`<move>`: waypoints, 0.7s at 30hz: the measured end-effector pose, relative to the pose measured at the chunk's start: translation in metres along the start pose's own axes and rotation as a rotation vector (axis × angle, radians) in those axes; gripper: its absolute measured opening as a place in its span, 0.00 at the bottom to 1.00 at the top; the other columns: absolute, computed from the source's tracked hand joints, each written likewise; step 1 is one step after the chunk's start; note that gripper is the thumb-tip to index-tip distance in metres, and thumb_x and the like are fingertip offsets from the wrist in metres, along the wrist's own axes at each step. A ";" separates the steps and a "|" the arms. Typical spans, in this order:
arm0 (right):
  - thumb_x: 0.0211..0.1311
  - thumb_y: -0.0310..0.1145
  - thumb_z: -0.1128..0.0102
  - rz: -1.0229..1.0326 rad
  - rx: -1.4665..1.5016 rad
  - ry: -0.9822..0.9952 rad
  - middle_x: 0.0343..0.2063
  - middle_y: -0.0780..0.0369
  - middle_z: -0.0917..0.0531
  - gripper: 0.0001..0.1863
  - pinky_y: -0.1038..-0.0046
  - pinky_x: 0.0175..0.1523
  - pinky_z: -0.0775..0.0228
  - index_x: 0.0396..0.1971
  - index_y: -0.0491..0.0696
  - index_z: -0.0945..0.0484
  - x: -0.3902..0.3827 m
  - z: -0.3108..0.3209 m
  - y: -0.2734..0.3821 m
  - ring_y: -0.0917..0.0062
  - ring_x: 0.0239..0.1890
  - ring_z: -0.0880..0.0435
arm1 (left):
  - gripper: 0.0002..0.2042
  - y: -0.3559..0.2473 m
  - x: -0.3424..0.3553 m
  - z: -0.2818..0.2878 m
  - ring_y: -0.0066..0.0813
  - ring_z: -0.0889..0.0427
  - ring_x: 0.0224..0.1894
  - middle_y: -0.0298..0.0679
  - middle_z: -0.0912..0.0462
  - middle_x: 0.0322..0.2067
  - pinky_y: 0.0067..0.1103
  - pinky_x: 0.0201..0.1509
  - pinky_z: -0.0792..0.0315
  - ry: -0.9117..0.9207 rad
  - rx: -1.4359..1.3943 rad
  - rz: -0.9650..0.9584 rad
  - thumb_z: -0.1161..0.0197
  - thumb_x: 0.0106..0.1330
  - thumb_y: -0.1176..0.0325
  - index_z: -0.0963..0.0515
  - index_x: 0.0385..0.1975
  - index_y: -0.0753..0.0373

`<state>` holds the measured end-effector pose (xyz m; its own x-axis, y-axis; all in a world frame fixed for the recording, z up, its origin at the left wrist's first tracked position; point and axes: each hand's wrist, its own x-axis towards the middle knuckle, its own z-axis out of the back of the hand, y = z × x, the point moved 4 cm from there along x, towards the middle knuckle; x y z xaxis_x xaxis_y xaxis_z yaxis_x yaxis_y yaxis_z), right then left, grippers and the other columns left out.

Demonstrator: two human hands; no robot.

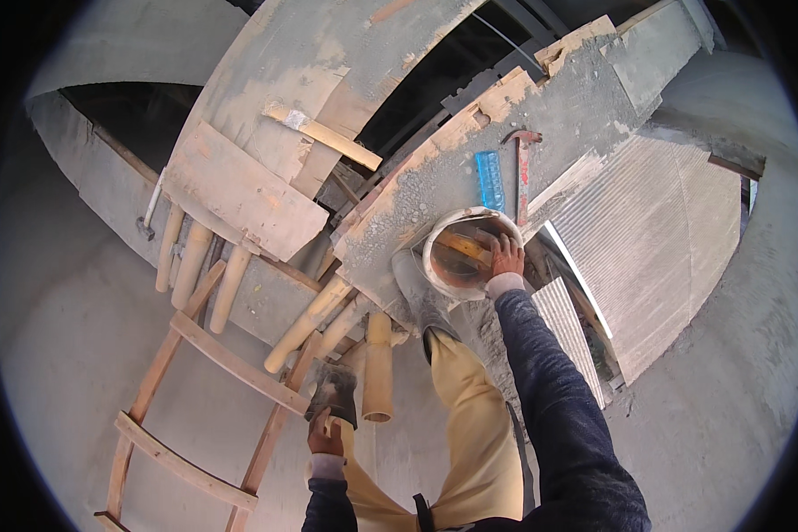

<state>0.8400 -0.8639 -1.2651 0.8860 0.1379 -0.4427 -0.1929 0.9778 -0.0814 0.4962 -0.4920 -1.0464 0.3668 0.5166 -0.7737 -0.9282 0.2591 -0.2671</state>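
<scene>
My right hand (506, 258) reaches over the rim of a round white bucket (439, 244) standing on a dusty plank platform (585, 106); the fingers curl inside it around a wooden-handled tool (464, 246). My left hand (325, 436) is lower down and grips the handle of a flat, cement-caked plastering trowel (335, 391) near the top of a wooden ladder (191, 403). My left foot in a grey shoe (419, 297) stands on the platform edge beside the bucket.
A blue spirit level (490, 180) and a red-headed claw hammer (523, 168) lie on the platform beyond the bucket. Round timber poles (378, 368) carry the boards. Another hammer (150, 211) hangs at left. Corrugated sheet (647, 239) lies to the right. Curved concrete walls surround.
</scene>
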 end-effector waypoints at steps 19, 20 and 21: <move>0.53 0.48 0.40 -0.403 0.586 0.311 0.43 0.47 0.18 0.29 0.66 0.52 0.27 0.51 0.45 0.24 -0.041 0.082 -0.111 0.59 0.47 0.18 | 0.21 0.034 -0.006 -0.010 0.36 0.22 0.51 0.43 0.23 0.52 0.27 0.50 0.27 0.082 -0.130 0.090 0.39 0.62 0.59 0.24 0.53 0.61; 0.53 0.49 0.40 -0.401 0.596 0.259 0.43 0.47 0.18 0.29 0.64 0.52 0.28 0.51 0.46 0.24 -0.025 0.076 -0.121 0.57 0.47 0.18 | 0.21 0.034 -0.005 -0.012 0.36 0.22 0.51 0.43 0.23 0.52 0.27 0.51 0.27 0.089 -0.127 0.078 0.40 0.62 0.59 0.24 0.53 0.61; 0.53 0.49 0.40 -0.442 0.633 0.224 0.43 0.46 0.18 0.29 0.63 0.53 0.28 0.52 0.47 0.24 -0.006 0.068 -0.129 0.56 0.47 0.19 | 0.20 0.032 -0.004 -0.013 0.36 0.22 0.51 0.43 0.23 0.52 0.27 0.51 0.27 0.090 -0.128 0.085 0.39 0.62 0.60 0.24 0.53 0.61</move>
<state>0.8884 -0.9805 -1.1909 0.7061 -0.2523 -0.6616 0.4913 0.8475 0.2011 0.4640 -0.4960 -1.0591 0.2848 0.4552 -0.8436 -0.9581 0.1084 -0.2650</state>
